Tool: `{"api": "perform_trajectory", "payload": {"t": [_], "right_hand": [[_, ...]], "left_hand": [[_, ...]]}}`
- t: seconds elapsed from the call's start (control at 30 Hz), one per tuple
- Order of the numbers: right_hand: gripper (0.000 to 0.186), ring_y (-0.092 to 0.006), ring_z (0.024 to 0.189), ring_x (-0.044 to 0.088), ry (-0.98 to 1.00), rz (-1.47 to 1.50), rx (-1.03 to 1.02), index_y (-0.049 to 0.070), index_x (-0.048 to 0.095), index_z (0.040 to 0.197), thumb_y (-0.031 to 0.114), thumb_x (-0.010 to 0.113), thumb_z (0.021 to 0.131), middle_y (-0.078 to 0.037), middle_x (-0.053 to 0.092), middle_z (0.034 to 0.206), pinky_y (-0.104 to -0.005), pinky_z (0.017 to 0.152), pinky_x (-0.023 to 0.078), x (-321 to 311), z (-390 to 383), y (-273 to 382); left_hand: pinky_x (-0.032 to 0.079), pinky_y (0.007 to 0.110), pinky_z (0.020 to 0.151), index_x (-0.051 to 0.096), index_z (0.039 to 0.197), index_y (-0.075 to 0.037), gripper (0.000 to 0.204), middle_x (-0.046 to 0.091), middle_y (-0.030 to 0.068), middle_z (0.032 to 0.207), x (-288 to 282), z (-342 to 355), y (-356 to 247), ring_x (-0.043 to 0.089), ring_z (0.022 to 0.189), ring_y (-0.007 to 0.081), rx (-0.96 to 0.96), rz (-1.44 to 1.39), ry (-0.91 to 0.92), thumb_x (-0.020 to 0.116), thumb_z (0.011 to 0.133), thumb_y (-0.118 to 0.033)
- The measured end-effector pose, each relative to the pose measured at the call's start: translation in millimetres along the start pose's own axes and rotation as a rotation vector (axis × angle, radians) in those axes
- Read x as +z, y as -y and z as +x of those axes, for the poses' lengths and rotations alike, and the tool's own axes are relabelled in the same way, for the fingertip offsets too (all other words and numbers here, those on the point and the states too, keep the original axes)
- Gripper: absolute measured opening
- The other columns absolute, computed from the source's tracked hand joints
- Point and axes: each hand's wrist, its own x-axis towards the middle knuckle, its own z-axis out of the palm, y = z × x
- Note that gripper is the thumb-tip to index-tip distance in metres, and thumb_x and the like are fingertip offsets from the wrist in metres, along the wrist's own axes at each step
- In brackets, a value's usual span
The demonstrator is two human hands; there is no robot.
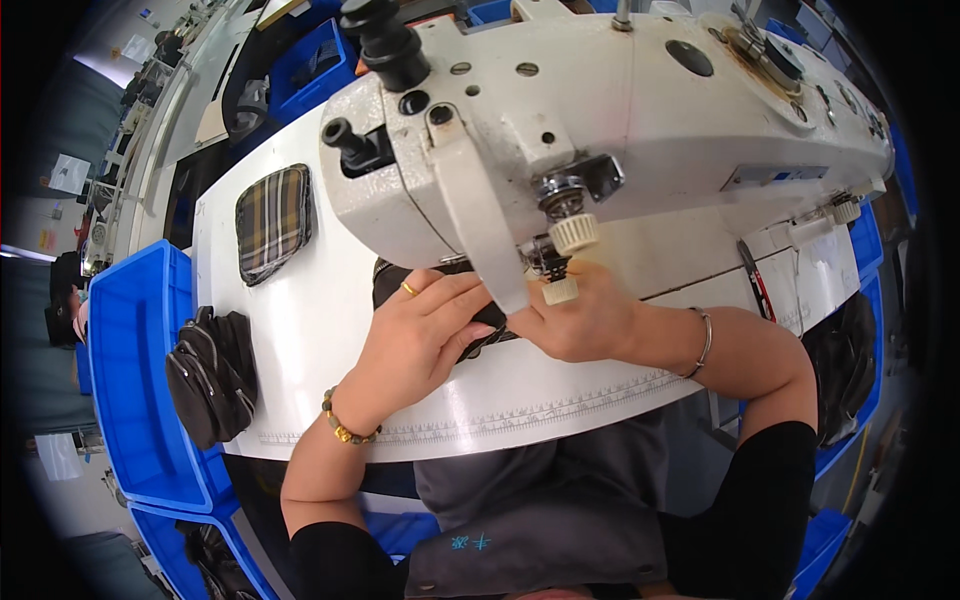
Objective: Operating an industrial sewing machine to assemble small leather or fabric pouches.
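A white sewing machine (pixel 640 130) spans the table in front of me, its head over my hands. Beneath it lies a dark fabric piece (pixel 390 284), mostly covered by my fingers. My left hand (pixel 425 325), wearing a ring, grips its near part with thumb and fingers close together. My right hand (pixel 580 318) is curled at the piece's right side, pinching its edge. The machine's lever and a cream knob hide some of the right fingers. The needle area is out of sight behind the machine head.
A plaid fabric piece (pixel 274 222) lies on the table's left. Near the left edge sits a stack of dark zippered pouches (pixel 215 375), beside a blue bin (pixel 140 375). Red-and-black snips (pixel 757 282) lie right of my hands. A printed ruler (pixel 480 416) follows the front edge.
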Motion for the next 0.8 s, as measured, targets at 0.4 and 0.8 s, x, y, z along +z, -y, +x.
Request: {"api": "perform_trajectory", "payload": {"t": [0.4, 0.8], "right_hand": [[0.017, -0.018, 0.043, 0.056, 0.272, 0.187, 0.087, -0.003, 0.064, 0.084, 0.009, 0.062, 0.072, -0.003, 0.054, 0.052, -0.0318, 0.037, 0.041, -6.4, -7.3, 26.2], [0.029, -0.0139, 0.043, 0.056, 0.356, 0.101, 0.022, -0.01, 0.068, 0.09, 0.008, 0.064, 0.069, -0.004, 0.058, 0.053, -0.0298, 0.036, 0.041, -17.6, -10.1, 29.9]], "left_hand": [[0.043, 0.033, 0.081, 0.068, 0.099, -0.008, 0.021, 0.068, 0.0032, 0.102, 7.1, -0.4, 13.5, 0.061, 0.088, 0.0232, -0.011, -0.076, 0.056, 0.072, 0.079, -0.012], [0.049, 0.035, 0.074, 0.07, 0.097, -0.008, 0.03, 0.067, 0.0026, 0.097, 25.2, -3.1, 3.8, 0.058, 0.083, 0.0245, 0.092, 0.115, -0.012, 0.077, 0.068, -0.012]]}}
